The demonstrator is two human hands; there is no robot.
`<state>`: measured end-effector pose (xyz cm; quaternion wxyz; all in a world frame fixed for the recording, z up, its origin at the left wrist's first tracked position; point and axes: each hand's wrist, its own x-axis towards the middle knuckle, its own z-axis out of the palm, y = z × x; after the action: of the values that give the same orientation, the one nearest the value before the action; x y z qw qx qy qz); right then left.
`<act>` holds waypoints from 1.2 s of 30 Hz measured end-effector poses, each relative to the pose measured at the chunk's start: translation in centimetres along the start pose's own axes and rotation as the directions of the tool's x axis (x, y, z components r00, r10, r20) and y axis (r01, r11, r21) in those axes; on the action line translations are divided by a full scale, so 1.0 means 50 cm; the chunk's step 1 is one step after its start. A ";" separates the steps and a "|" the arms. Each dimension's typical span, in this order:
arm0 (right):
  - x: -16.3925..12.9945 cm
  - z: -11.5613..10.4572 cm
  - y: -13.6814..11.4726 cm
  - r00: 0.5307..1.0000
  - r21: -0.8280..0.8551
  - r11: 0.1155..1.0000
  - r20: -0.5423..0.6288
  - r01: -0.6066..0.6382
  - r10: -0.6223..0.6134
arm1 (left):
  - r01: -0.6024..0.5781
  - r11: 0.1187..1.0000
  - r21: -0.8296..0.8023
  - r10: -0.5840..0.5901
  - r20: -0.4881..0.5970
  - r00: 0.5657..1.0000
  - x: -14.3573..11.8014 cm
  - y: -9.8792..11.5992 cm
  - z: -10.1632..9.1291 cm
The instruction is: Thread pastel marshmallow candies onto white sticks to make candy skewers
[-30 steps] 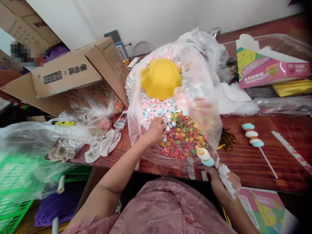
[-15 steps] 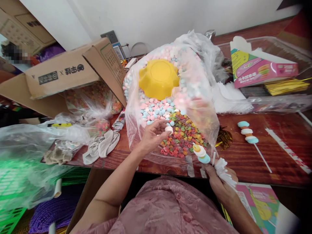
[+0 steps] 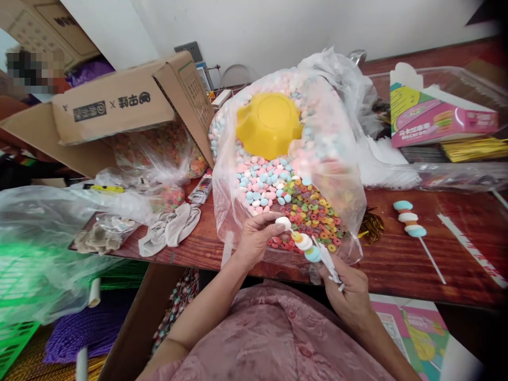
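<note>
On the dark red wooden table (image 3: pixel 400 264), a clear plastic bag of pastel candies (image 3: pixel 289 164) lies open. The left hand (image 3: pixel 254 238) pinches a white round candy (image 3: pixel 283 223) against the white stick skewer (image 3: pixel 313 250), gripped by the right hand (image 3: pixel 347 288) at five o'clock.

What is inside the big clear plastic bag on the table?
The plastic bag holds pastel candies, colourful ring candies and an upturned yellow bowl. Whatever lies under the bowl and deeper candies is hidden.

Pink box (image 3: pixel 440 114) perhaps reads "Macaron" (small print).
</note>
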<state>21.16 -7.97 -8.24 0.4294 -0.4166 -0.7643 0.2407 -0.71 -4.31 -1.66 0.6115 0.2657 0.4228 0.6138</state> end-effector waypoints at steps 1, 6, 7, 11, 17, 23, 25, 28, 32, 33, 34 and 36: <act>0.002 -0.001 -0.004 1.000 -0.001 1.000 -0.003 0.011 -0.011 | -0.018 1.000 0.014 0.018 -0.005 1.000 -0.001 -0.004 0.000; 0.012 -0.005 -0.017 0.999 -0.046 0.998 0.005 0.041 -0.041 | -0.102 0.984 0.146 0.101 0.010 0.995 -0.005 -0.024 -0.006; 0.013 -0.006 -0.018 0.999 -0.059 0.997 0.019 0.042 -0.041 | -0.140 0.973 0.184 0.139 0.018 0.990 -0.007 -0.026 -0.008; 0.016 -0.009 -0.021 0.998 -0.110 0.994 0.063 0.029 -0.022 | -0.397 0.810 0.432 0.401 0.086 0.912 -0.011 -0.026 -0.015; 0.024 -0.014 -0.034 0.990 -0.151 0.988 0.138 0.016 0.005 | -0.628 0.428 0.650 0.555 0.359 0.750 -0.014 -0.021 -0.018; 0.023 -0.026 -0.041 0.981 -0.004 0.999 0.189 -0.036 0.036 | -0.720 0.223 0.657 0.529 0.539 0.655 -0.013 -0.030 -0.034; 0.020 -0.024 -0.039 0.984 0.032 0.997 0.166 -0.077 0.071 | -0.752 0.173 0.637 0.558 0.566 0.608 -0.010 -0.037 -0.038; 0.011 -0.013 -0.029 0.981 0.088 0.987 0.151 -0.135 0.121 | -0.798 0.089 0.596 0.586 0.617 0.526 -0.005 -0.045 -0.041; -0.002 0.003 -0.011 0.968 0.167 0.957 0.122 -0.238 0.219 | -0.836 -0.019 0.548 0.520 0.720 0.460 -0.007 -0.043 -0.039; -0.004 0.005 -0.006 0.965 0.178 0.950 0.094 -0.258 0.245 | -0.834 0.009 0.552 0.511 0.715 0.478 -0.009 -0.040 -0.038; -0.007 0.006 -0.002 0.962 0.184 0.945 0.068 -0.271 0.263 | -0.820 0.075 0.568 0.515 0.682 0.520 -0.010 -0.037 -0.036; -0.010 0.008 0.004 0.963 0.185 0.945 0.035 -0.269 0.267 | -0.743 0.272 0.612 0.526 0.552 0.647 -0.011 -0.033 -0.031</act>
<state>21.03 -8.28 -8.80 0.4266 -0.4729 -0.6764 0.3699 -1.07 -5.31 -3.72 0.1666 0.7286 0.4284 0.5078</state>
